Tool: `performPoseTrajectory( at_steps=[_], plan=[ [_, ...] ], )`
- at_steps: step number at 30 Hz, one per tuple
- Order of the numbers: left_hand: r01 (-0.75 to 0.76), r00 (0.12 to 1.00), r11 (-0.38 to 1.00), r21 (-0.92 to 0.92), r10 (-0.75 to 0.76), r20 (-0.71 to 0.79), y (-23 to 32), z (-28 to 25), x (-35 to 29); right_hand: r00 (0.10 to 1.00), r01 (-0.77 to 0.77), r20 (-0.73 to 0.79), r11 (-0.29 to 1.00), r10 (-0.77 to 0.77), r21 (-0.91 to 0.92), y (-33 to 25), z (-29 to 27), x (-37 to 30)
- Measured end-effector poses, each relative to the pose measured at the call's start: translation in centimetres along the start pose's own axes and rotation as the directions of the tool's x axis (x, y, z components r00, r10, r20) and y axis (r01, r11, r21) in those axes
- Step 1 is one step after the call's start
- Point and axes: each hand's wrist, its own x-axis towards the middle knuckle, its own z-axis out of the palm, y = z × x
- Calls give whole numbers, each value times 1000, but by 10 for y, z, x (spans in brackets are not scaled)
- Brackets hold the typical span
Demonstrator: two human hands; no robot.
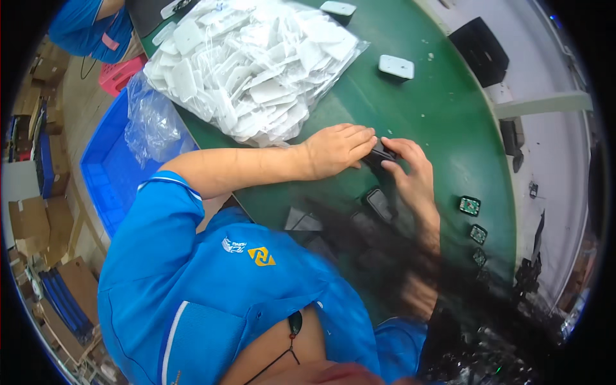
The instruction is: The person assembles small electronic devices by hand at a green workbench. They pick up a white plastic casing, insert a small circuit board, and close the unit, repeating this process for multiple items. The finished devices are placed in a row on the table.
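Note:
Both hands meet over a small black plastic case (380, 153) at the middle of the green table. My left hand (340, 151) lies across its left side, fingers pressed together on it. From the right, the thumb and fingers of my right hand (412, 168) pinch the same case. Much of the case is hidden under the fingers. Just below it lies another black rectangular case (380, 204). Beyond my left forearm sits a clear plastic bag (250, 70) heaped with flat white plastic covers. A white-topped black box (396, 67) stands farther off.
Several small black housings with green circuit boards (470, 205) line the right side of the green table (449, 135). A blue bin (106, 173) holding clear film stands at the left. Another person's blue sleeve (77, 25) shows top left. Dark strands blur the lower right.

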Motion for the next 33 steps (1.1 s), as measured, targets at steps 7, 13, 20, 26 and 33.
performPoseTrajectory(
  at_steps=[7,13,20,26,33],
  plan=[
    [285,945,825,-489,-328,-2,-10,11,38,976,-117,-145,953,162,281,12,4,-3],
    [468,882,645,-604,-379,279,-9,42,97,846,-237,-421,938,326,251,32,-16,-26],
    [760,649,421,-495,-450,613,-56,84,154,612,-464,-657,873,440,152,29,-69,-135],
    [820,515,504,-272,-441,735,-55,59,167,766,-556,-417,830,490,-46,-13,-38,-203],
    [477,861,879,-13,-464,207,-3,20,142,819,-455,-442,883,366,-112,12,24,-216]
  ],
)
